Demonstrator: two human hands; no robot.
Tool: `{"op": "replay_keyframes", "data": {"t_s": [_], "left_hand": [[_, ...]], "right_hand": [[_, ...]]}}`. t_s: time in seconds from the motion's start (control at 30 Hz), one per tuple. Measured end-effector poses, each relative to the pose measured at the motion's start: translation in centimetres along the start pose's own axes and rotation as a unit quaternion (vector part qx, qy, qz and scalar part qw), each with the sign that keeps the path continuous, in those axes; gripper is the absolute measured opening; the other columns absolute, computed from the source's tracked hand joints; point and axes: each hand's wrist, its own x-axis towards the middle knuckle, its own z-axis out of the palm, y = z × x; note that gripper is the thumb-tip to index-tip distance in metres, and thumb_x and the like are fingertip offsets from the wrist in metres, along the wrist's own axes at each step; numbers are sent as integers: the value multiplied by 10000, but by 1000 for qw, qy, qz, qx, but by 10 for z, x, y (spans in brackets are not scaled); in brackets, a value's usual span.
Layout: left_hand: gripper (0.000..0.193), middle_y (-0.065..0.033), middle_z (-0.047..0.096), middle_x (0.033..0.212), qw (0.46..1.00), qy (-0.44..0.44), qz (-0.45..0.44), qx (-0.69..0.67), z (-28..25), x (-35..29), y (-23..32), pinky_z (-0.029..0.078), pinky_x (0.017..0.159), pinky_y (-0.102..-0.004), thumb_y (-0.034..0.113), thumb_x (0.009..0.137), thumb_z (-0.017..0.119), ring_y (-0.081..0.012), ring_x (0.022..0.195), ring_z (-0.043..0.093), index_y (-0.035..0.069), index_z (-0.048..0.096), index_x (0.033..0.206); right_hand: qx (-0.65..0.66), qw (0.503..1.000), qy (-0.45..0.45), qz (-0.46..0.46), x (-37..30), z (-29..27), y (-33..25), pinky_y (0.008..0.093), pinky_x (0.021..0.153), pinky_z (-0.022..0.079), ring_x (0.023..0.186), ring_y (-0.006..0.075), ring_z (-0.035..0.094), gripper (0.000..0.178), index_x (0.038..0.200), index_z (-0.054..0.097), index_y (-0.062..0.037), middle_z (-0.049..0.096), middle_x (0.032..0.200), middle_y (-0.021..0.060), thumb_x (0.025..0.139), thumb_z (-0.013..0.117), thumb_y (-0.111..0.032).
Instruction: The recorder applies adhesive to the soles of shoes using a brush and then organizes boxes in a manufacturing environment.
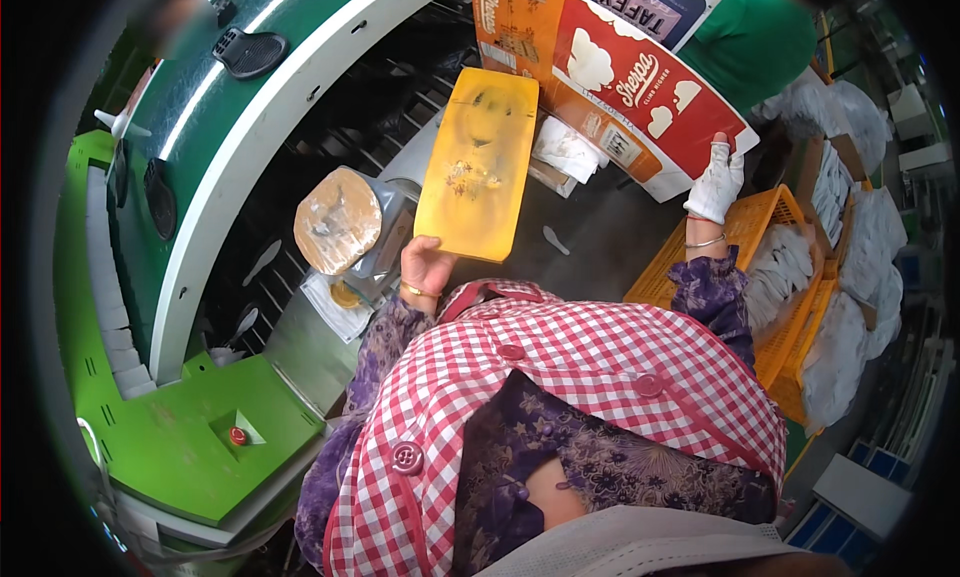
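My bare left hand (426, 269) grips the near left corner of a flat yellow rectangular tray (495, 202), its thumb on the upper face. Dark smudges and scuffed patches mark that face. Over to the right, my right hand (714, 184) wears a white glove with bare fingertips. It is at the lower right edge of a large printed cardboard sheet (642, 77), red and orange with white cloud shapes, and appears to hold that edge. How far the fingers wrap behind the sheet is hidden. Crumpled white cloth or paper (568, 150) lies between the tray and the sheet.
A curved green conveyor (205, 82) carries dark shoe soles (250, 53). A tape-wrapped round item (338, 220) lies left of the tray. Below it, a green machine panel (190, 447) bears a red button (238, 435). Yellow crates (752, 222) and bagged goods stand right; a person in green (757, 42) is beyond.
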Motion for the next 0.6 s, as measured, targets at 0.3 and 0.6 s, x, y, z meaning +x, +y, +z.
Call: {"op": "replay_keyframes", "data": {"t_s": [0.3,0.6], "left_hand": [[511,-134,559,1204,997,71,3,-27,-46,4,-36,376,1012,-466,-1,713,547,-309,1149,501,-3,495,1222],[443,-147,537,1220,998,-5,24,-60,-27,47,-61,349,1052,-472,0,768,570,-296,1179,478,-9,494,1204]], "right_hand": [[-58,998,-9,-2,-5,-2,0,253,791,469,910,116,552,335,1200,531,-17,592,1081,46,927,572,-207],[-49,998,-44,19,-26,-6,-8,255,802,461,925,110,554,345,1201,525,-3,592,1092,50,943,544,-232]]}}
